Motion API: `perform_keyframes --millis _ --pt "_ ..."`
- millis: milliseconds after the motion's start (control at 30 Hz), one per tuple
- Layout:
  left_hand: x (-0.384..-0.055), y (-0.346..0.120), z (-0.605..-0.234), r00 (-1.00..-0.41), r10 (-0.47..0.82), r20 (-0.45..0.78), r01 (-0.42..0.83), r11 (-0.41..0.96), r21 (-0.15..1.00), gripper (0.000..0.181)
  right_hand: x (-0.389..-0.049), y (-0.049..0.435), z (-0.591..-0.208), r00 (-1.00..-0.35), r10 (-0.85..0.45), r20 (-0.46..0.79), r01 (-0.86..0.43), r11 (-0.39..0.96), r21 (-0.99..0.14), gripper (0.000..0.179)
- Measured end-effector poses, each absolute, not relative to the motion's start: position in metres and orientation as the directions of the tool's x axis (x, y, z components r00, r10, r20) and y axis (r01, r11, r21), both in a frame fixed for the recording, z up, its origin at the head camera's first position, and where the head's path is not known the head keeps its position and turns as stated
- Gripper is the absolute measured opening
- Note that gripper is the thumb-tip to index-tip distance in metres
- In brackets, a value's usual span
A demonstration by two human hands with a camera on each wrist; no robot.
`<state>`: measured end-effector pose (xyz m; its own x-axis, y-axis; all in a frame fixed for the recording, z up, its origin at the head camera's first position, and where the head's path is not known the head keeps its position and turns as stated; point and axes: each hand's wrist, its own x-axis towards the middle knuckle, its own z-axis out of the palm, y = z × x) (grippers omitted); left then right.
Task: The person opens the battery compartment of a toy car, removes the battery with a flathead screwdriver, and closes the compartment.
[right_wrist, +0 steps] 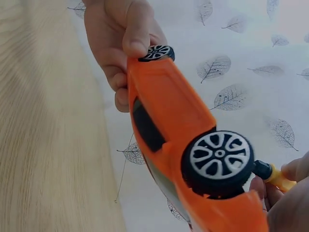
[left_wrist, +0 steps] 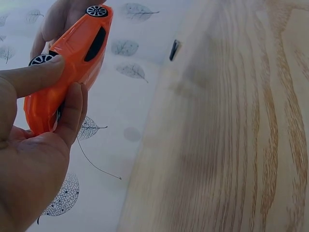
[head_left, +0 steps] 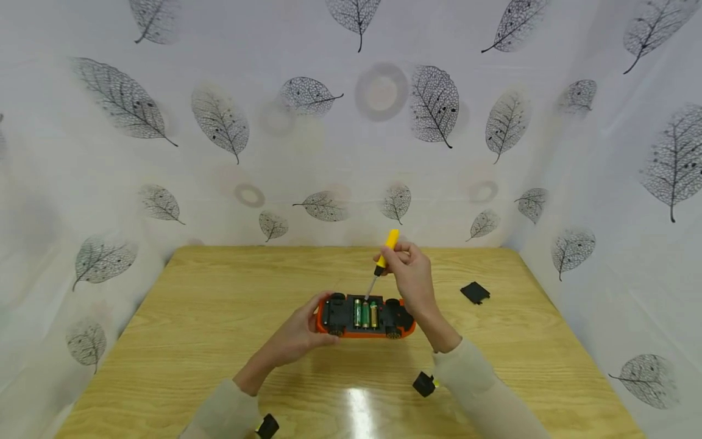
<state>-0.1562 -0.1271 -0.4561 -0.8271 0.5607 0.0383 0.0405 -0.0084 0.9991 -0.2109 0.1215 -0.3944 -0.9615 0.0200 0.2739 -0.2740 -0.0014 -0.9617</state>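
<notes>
An orange toy car is held upside down above the table, its black underside turned up. My left hand grips it by one end; in the left wrist view the thumb lies along its orange side, near a wheel. In the car's open battery compartment three batteries lie side by side. My right hand holds a screwdriver by its yellow handle, with the metal tip down at the compartment's far edge, by the batteries. The right wrist view shows the car's orange side, the compartment hidden from there.
A black battery cover lies on the wooden table, to the right of the right hand. Behind the table hangs a white cloth with a leaf print. Small black wrist cameras sit by both sleeves.
</notes>
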Motion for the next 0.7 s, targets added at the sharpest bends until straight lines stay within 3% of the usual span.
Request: perform_keyframes --millis 300,700 --pt "-0.155 -0.128 -0.456 -0.823 0.566 0.04 0.035 -0.019 0.999 0.087 -0.199 0.133 -0.396 -0.973 0.016 0.231 -0.231 -0.016 -0.973 0.032" --pt "-0.157 -0.129 -0.456 -0.834 0.552 0.028 0.045 0.019 0.999 0.086 -0.17 0.132 -0.405 -0.919 -0.028 0.394 -0.395 0.029 -0.918 0.026"
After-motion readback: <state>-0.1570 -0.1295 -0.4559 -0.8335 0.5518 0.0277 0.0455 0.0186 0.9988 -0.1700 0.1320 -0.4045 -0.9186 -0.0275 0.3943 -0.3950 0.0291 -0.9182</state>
